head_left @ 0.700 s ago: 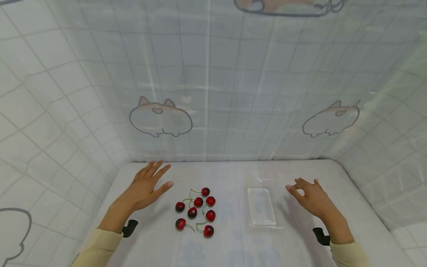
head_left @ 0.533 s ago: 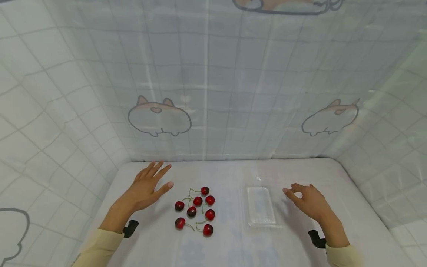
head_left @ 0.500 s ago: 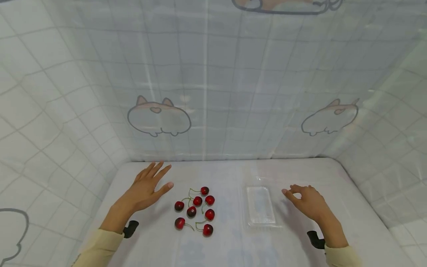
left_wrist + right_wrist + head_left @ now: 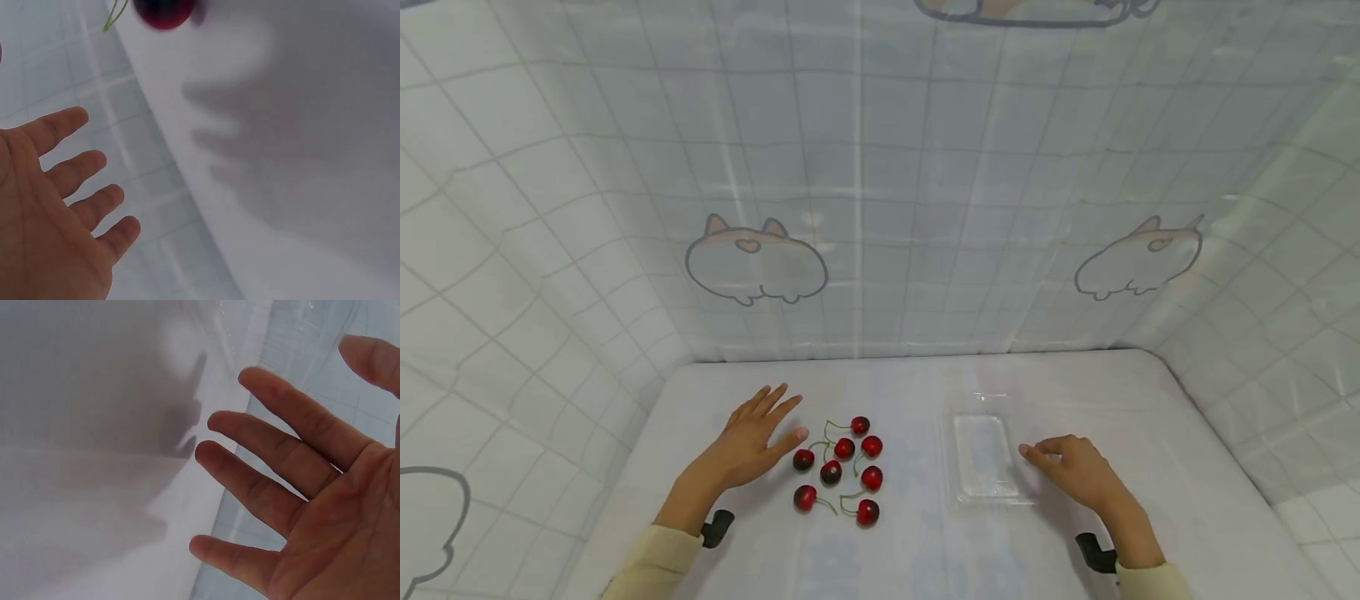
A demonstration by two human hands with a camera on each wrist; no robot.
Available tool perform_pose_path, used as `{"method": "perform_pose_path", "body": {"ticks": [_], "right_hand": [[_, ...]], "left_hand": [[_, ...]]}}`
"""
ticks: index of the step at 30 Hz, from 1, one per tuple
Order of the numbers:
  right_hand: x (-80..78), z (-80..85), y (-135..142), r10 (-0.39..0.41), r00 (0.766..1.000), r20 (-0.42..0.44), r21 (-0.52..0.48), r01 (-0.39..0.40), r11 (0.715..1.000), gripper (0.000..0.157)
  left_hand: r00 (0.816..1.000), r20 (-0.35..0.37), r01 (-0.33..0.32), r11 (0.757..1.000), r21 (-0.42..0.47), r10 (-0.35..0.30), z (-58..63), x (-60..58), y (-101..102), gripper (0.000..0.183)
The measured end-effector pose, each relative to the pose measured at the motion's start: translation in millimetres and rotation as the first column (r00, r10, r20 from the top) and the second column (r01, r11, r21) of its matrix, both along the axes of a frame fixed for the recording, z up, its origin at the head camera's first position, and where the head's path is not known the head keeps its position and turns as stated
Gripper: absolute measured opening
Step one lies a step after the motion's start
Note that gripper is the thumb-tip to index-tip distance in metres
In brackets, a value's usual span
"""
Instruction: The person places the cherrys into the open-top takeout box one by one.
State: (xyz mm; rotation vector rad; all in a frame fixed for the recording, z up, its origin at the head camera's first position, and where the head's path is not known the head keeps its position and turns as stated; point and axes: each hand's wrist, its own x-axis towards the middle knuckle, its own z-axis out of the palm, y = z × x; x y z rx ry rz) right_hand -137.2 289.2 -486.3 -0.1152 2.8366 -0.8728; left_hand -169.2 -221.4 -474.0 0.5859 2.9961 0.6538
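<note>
White tabletop [image 4: 913, 392] meets gridded sheeting [image 4: 910, 183] beyond the left-hand grip [image 4: 748, 446] and right-hand grip [image 4: 1077, 473], both unclenched.

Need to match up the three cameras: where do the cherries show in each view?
Head: lower middle, eight cherries grouped between the left hand and the clear tray.
Left wrist: one cherry plainly visible, cut off by the top edge left of centre, a green stem to its left.
Right wrist: not in it.
Shared landmark: the white tabletop, its edge meeting the pale backdrop.
</note>
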Motion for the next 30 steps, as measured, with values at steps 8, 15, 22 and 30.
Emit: {"method": "perform_pose_path", "body": {"ticks": [8, 15, 22, 30], "right_hand": [[2.4, -3.3, -5.5, -0.004, 1.0, 0.02, -0.031, 0.004, 1.0, 0.056], [3.8, -6.8, -5.9, 0.013, 1.0, 0.015, -0.023, -0.013, 1.0, 0.055], [4.9, -8.4, -5.8, 0.025, 0.999, 0.027, -0.056, -0.023, 0.998, 0.059], [5.6, -9.9, -6.1, 0.017, 1.0, 0.005, -0.044, -0.017, 0.999, 0.058]], "left_hand": [[0.999, 0.05, 0.008, 1.0, 0.001, -0.008, -25.7, -7.2, 15.1, 0.074], [1.0, 0.026, 0.014, 1.0, 0.02, -0.015, -38.2, -13.2, 28.2, 0.065], [1.0, 0.009, 0.026, 0.999, 0.025, -0.027, -43.5, -19.3, 33.7, 0.059], [0.999, -0.001, 0.049, 0.999, 0.007, -0.049, -45.9, -23.7, 36.9, 0.045]]}}
